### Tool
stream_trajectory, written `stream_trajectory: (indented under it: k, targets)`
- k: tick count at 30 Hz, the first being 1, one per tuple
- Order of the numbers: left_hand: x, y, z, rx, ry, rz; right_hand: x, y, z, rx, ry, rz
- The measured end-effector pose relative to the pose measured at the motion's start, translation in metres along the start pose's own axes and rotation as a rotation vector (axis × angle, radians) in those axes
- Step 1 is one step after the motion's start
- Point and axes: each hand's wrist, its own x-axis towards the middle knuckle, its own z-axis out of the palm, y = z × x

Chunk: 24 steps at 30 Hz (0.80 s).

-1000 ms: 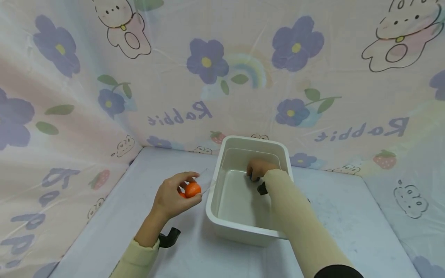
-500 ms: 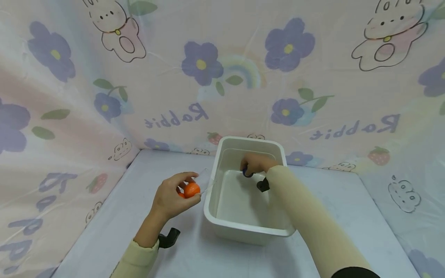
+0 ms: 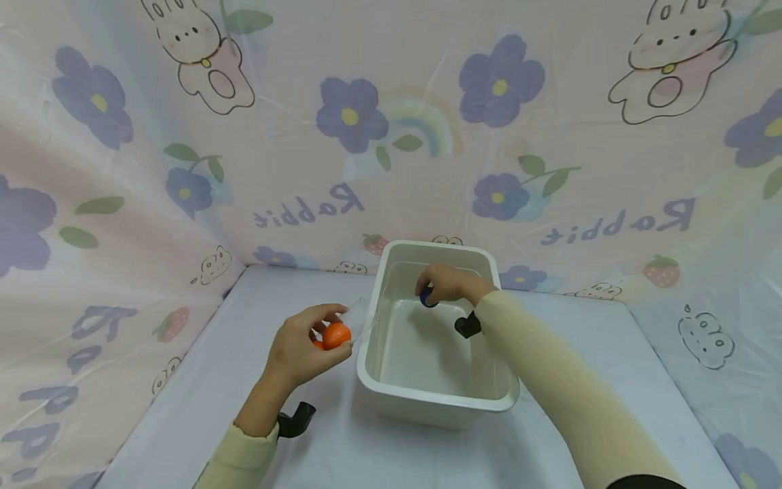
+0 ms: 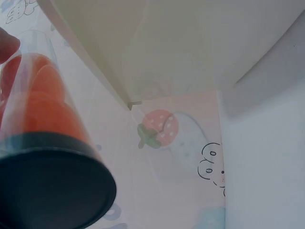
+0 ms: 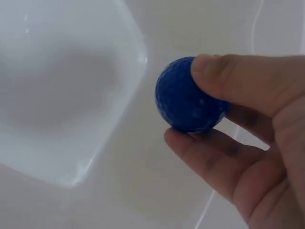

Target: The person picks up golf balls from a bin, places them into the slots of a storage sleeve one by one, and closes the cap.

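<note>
My right hand reaches into the white plastic tub and pinches a blue golf ball between thumb and fingers. The ball shows dark under the fingertips in the head view. Left of the tub, my left hand grips a clear plastic cup that holds orange balls. Its mouth tilts toward the tub's left rim. In the left wrist view the cup's dark round base faces the camera, and the orange balls sit against that end. Part of the cup is hidden by my left fingers.
The white tub stands on a table with a white cover, near the back. A printed cloth with rabbits and flowers hangs behind and at both sides. A black wrist mount sticks out from my left wrist.
My right hand has lifted a little and shifted left inside the tub, bringing the blue golf ball into sight. The left hand keeps its grip on the cup. The head view has turned slightly.
</note>
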Motion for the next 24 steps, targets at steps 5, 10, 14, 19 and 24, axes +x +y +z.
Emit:
stream_trajectory:
  k: [5, 10, 14, 19, 24]
  targets:
    - [0.0, 0.001, 0.0, 0.003, 0.007, 0.006, -0.009, -0.006, -0.007, -0.019, 0.006, -0.03]
    - [0.0, 0.002, 0.0, -0.003, 0.008, 0.017, -0.018, -0.012, -0.011, -0.053, 0.049, -0.083]
    - [0.0, 0.003, 0.001, -0.007, 0.003, 0.014, -0.027, -0.017, -0.01, -0.045, 0.102, -0.102]
    - [0.0, 0.005, 0.001, -0.003, 0.003, 0.02, -0.038, -0.024, -0.008, -0.048, 0.149, -0.149]
    - [0.0, 0.007, 0.003, -0.001, 0.005, 0.027, -0.046, -0.029, -0.006, -0.075, 0.205, -0.19]
